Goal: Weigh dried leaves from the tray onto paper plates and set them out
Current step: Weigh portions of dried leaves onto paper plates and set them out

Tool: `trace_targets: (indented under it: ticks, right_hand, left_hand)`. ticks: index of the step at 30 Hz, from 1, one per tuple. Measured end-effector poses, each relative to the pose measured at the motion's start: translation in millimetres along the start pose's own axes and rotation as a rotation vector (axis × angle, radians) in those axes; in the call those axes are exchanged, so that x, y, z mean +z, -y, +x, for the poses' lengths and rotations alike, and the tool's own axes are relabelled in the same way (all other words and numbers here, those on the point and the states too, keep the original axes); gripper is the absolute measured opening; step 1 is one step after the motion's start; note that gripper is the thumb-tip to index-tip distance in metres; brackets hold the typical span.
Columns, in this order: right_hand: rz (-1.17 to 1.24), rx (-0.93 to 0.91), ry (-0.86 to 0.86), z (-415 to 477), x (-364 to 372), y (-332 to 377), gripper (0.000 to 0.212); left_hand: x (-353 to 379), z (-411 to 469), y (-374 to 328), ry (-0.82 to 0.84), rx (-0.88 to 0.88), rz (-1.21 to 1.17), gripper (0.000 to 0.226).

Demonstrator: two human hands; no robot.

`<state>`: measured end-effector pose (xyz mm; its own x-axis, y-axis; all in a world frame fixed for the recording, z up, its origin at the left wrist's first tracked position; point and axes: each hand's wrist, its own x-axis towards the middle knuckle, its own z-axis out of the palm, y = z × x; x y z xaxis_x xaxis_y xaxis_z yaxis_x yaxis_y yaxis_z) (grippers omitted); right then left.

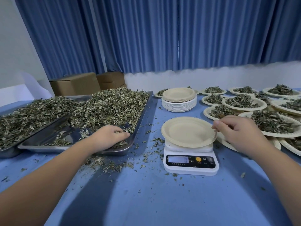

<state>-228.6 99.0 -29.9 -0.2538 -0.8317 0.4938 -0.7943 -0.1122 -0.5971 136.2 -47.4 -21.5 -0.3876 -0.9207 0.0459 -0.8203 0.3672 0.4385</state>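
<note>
An empty paper plate (187,132) sits on a white digital scale (190,163) at centre right. My right hand (234,129) pinches the plate's right rim. A steel tray (48,137) heaped with dried leaves (112,105) lies to the left. My left hand (110,136) is down in the tray's near right corner, fingers curled round a clump of leaves. A stack of empty paper plates (179,100) stands behind the scale.
Several leaf-filled plates (242,103) crowd the right side of the blue table. A second tray of leaves (24,118) overlaps the first at far left. Cardboard boxes (76,84) stand behind. Loose leaf bits (110,163) litter the cloth before the tray.
</note>
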Motion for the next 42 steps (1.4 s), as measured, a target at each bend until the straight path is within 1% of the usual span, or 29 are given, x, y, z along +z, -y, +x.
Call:
trace_targets:
  ticks: [3,5,7,12,17,20,22,24,26,28,31,33,35,36,38,40,42]
  right_hand:
    - [0.0,0.007,-0.017,-0.4,-2.6,-0.9,0.026]
    - [-0.018,0.011,-0.023,-0.1,-3.2,-1.4,0.026]
    - [-0.026,0.013,-0.023,0.1,-3.3,-1.6,0.025]
    - [-0.027,0.012,-0.02,0.6,-2.6,-2.8,0.026]
    - [-0.025,0.018,-0.03,0.3,-3.5,-4.0,0.028]
    - [-0.026,0.023,-0.029,-0.2,-3.7,-3.9,0.028]
    - [-0.032,0.018,-0.015,-1.1,-3.7,-3.5,0.028]
    - [-0.042,0.01,-0.009,-0.8,-3.8,-3.2,0.028]
    - [-0.045,0.0,-0.014,0.0,-3.2,-3.2,0.028]
    - [-0.045,-0.003,-0.008,0.4,-2.6,-2.4,0.028]
    - [-0.072,-0.019,-0.002,0.6,-2.0,-2.2,0.027]
    - [-0.082,-0.025,-0.012,0.6,-2.4,-2.0,0.026]
    - [-0.079,-0.03,-0.026,0.8,-2.4,-1.8,0.028]
    - [-0.075,-0.027,-0.032,1.1,-2.4,-1.5,0.029]
    - [-0.069,-0.019,-0.037,2.3,-2.5,-1.2,0.029]
    - [-0.073,-0.02,-0.037,3.5,-2.2,-1.7,0.03]
    - [-0.066,-0.027,-0.044,4.1,-2.0,-2.0,0.032]
  left_hand:
    - [-8.3,4.3,-0.2,-0.044,-0.037,-0.178,0.029]
    - [-13.5,6.8,-9.5,-0.117,-0.02,-0.288,0.032]
    - [-17.7,10.1,-26.2,-0.175,0.018,-0.374,0.037]
    - [-15.0,18.7,-96.1,-0.227,0.154,-0.499,0.04]
    - [7.2,28.2,-157.9,-0.208,0.313,-0.464,0.034]
    - [32.7,37.3,-178.7,-0.186,0.345,-0.385,0.037]
    - [51.1,40.7,-182.7,-0.133,0.336,-0.319,0.038]
    - [64.7,42.3,-179.9,-0.01,0.349,-0.287,0.04]
    - [71.4,41.7,-174.0,0.101,0.383,-0.257,0.047]
    - [70.5,39.8,-167.1,0.114,0.422,-0.243,0.058]
    - [59.5,40.9,-153.3,0.096,0.463,-0.414,0.072]
    - [46.1,49.8,-137.2,-0.013,0.423,-0.416,0.069]
    - [31.0,65.0,-113.8,-0.148,0.309,-0.332,0.058]
    - [23.9,73.5,-99.9,-0.189,0.237,-0.267,0.057]
    - [11.4,89.9,-69.7,-0.187,0.097,-0.097,0.063]
    - [1.7,104.9,-38.0,-0.135,-0.019,0.059,0.072]
    - [-5.1,119.4,-8.7,-0.073,-0.133,0.152,0.079]
